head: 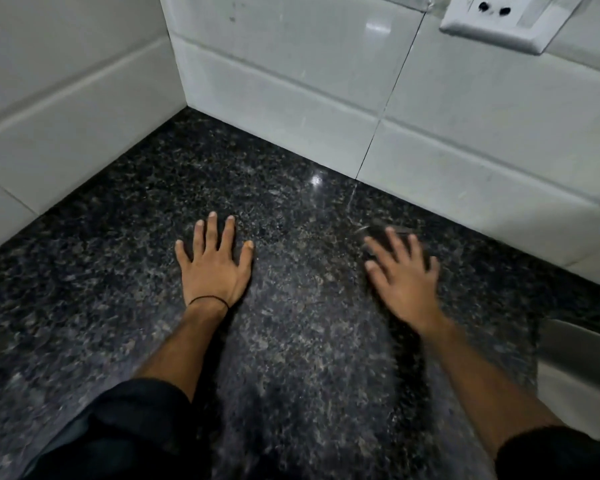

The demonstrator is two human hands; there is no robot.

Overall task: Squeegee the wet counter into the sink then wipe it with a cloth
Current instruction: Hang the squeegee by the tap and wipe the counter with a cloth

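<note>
A dark speckled granite counter point(291, 323) fills the view and runs into a tiled corner. My left hand point(213, 268) lies flat on it, palm down, fingers spread, with a thin black band at the wrist. My right hand point(404, 275) hovers just over the counter to the right, fingers apart and blurred by motion. Neither hand holds anything. A metal sink point(575, 344) shows only as a rim at the right edge. No squeegee or cloth is in view.
White wall tiles point(291, 81) close the counter at the back and on the left. A white wall socket point(506, 22) is mounted high on the back wall, at the upper right.
</note>
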